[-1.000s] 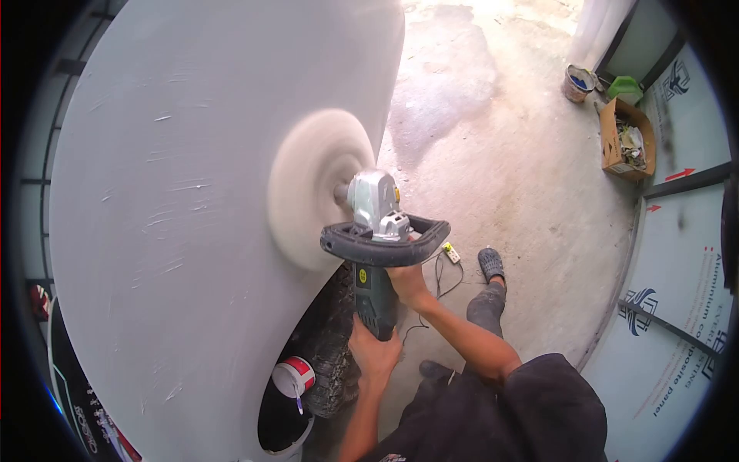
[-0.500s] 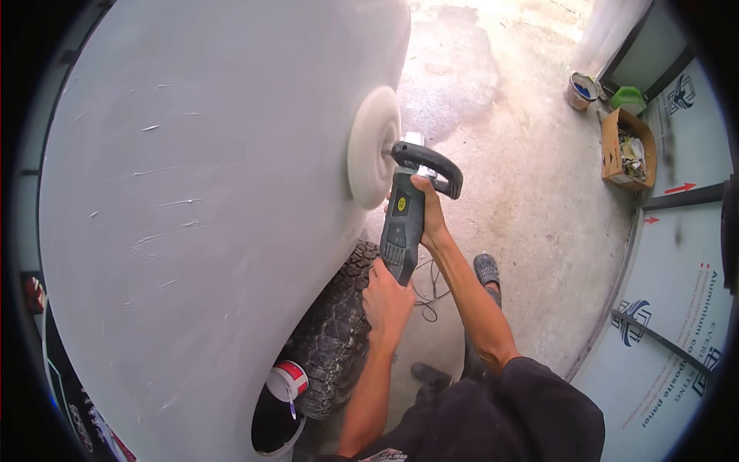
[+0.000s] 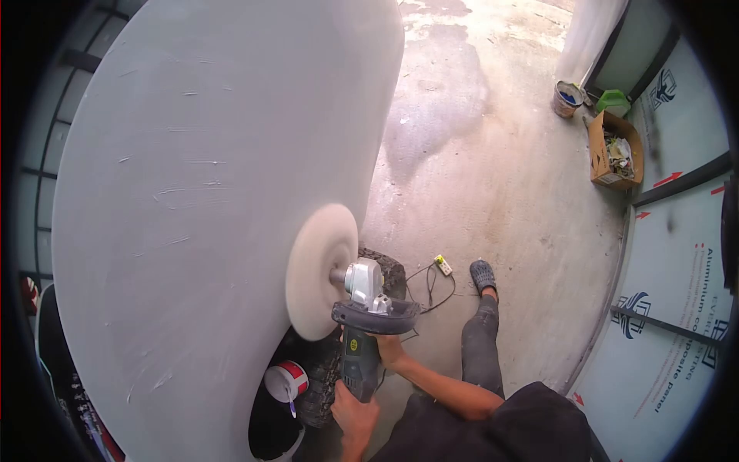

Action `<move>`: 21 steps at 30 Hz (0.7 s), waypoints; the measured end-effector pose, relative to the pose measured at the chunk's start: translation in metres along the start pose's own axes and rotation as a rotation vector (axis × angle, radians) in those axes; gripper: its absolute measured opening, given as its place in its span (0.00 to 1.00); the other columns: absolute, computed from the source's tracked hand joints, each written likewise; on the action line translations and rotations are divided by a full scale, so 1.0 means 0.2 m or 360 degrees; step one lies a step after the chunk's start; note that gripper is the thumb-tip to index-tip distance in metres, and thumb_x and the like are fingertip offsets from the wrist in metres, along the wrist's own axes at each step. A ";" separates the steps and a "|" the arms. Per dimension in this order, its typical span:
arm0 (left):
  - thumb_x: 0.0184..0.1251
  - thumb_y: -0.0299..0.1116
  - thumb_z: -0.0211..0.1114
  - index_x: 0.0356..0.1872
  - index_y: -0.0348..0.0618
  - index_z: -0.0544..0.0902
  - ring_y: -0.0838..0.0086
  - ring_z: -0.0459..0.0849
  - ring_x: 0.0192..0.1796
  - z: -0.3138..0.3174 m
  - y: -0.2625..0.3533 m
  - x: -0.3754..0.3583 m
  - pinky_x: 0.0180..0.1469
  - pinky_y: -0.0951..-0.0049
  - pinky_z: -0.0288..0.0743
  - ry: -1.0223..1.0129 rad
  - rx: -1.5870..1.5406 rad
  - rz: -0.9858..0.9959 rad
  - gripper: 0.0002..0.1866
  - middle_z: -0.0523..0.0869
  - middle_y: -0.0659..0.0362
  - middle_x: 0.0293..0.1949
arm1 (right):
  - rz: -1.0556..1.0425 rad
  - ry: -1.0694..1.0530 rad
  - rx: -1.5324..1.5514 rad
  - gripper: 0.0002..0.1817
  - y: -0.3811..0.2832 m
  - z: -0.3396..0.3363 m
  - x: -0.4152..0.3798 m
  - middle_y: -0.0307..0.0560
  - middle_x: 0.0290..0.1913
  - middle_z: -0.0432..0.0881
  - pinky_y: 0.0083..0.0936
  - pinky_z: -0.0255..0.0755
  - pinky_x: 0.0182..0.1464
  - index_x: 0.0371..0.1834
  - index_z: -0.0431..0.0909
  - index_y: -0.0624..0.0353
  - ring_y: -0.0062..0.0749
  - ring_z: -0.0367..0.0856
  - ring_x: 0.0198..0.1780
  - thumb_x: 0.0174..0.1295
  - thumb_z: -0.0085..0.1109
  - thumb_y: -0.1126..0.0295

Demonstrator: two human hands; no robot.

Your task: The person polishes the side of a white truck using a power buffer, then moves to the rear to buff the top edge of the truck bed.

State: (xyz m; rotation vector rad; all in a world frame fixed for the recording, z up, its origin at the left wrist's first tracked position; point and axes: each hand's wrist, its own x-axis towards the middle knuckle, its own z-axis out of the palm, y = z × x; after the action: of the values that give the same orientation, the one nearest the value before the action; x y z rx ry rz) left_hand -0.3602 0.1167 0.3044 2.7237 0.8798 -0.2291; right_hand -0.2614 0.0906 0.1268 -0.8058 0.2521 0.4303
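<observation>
A grey and black polisher (image 3: 359,356) presses its round white wool pad (image 3: 322,271) against the lower part of a large pale grey vehicle body panel (image 3: 192,192), just above the wheel arch. My left hand (image 3: 352,414) is closed around the tool's rear body. My right hand (image 3: 389,350) grips under the black loop handle (image 3: 377,316) near the silver head. The pad looks blurred, as if spinning.
A knobby tyre (image 3: 387,269) sits in the wheel arch with a red and white can (image 3: 286,379) below it. A power strip (image 3: 443,266) and cable lie on the concrete by my sandalled foot (image 3: 483,275). A cardboard box (image 3: 612,150), bucket (image 3: 570,96) and green container (image 3: 613,100) stand by the right wall.
The polisher has travelled from the panel's upper right edge down to its lower part by the wheel arch. Both hands kept their hold and dropped with it.
</observation>
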 end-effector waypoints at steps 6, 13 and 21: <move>0.52 0.30 0.78 0.52 0.27 0.74 0.31 0.84 0.46 0.03 0.46 0.44 0.49 0.43 0.78 0.0118 -0.0307 0.0209 0.29 0.85 0.31 0.41 | -0.0075 0.0060 0.0134 0.15 -0.92 0.15 0.47 0.40 0.46 0.85 0.26 0.76 0.54 0.48 0.83 0.62 0.24 0.82 0.47 0.59 0.71 0.72; 0.56 0.32 0.74 0.55 0.32 0.73 0.32 0.84 0.49 -0.06 1.05 0.88 0.52 0.40 0.78 0.0078 -0.0502 0.0337 0.28 0.84 0.35 0.48 | -0.0300 -0.0080 0.0065 0.23 -1.64 0.22 0.95 0.42 0.35 0.81 0.22 0.81 0.33 0.48 0.79 0.64 0.24 0.83 0.30 0.60 0.70 0.56; 0.56 0.32 0.74 0.55 0.33 0.73 0.33 0.85 0.50 -0.04 0.76 0.63 0.53 0.41 0.79 -0.0091 -0.0363 0.0143 0.28 0.84 0.36 0.50 | -0.0210 -0.0093 0.0006 0.30 -1.24 0.13 0.73 0.51 0.36 0.84 0.29 0.87 0.34 0.52 0.77 0.67 0.34 0.88 0.32 0.64 0.63 0.47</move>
State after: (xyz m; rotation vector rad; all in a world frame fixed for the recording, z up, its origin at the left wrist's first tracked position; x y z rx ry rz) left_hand -0.1693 0.0691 0.3138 2.5246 0.7184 -0.1761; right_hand -0.0158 -0.0014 0.2484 -0.7996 0.1445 0.3284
